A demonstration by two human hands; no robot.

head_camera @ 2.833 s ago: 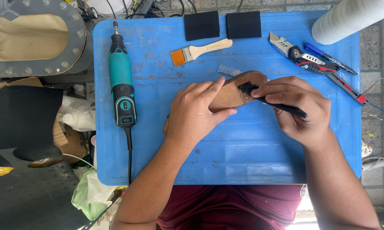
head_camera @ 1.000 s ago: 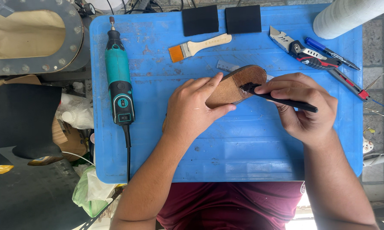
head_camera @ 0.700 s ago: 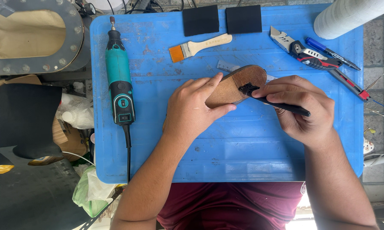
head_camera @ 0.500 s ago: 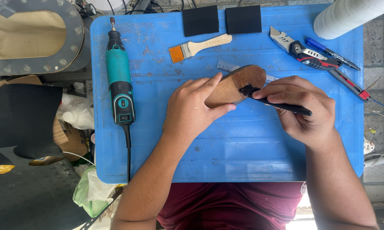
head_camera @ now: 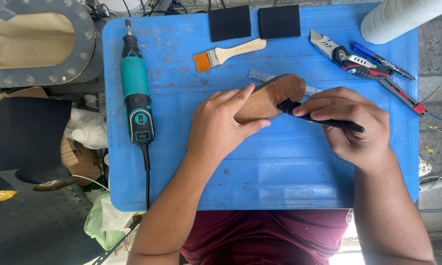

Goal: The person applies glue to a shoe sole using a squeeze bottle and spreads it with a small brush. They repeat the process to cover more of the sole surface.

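Brown, rough-surfaced sole-shaped piece of leather or fibreboard (head_camera: pixel 272 97) is lying tilted near the middle of the blue plastic work board (head_camera: pixel 260 172), its rounded end pointing up and right over a thin grey metal ruler (head_camera: pixel 258 75). From the head view, the left hand (head_camera: pixel 221 126) is pressing down on the piece's lower half, fingers spread narrowly along its edge with the thumb tucked underneath, so it is being pinned flat. The right hand (head_camera: pixel 351 125) is closed around a slim black-handled tool (head_camera: pixel 324 118), whose dark head is touching the piece's right edge; I cannot tell whether it is a blade or a brush. The piece looks light and fairly stiff yet slightly flexible, with a grippy, grainy face, so I judge it is best taken by its long edges, clear of the tool's tip. Well apart to the left a teal rotary tool (head_camera: pixel 136 93) is resting; above are sitting a wooden-handled orange-bristled paintbrush (head_camera: pixel 228 53) and two black square pads (head_camera: pixel 254 21).
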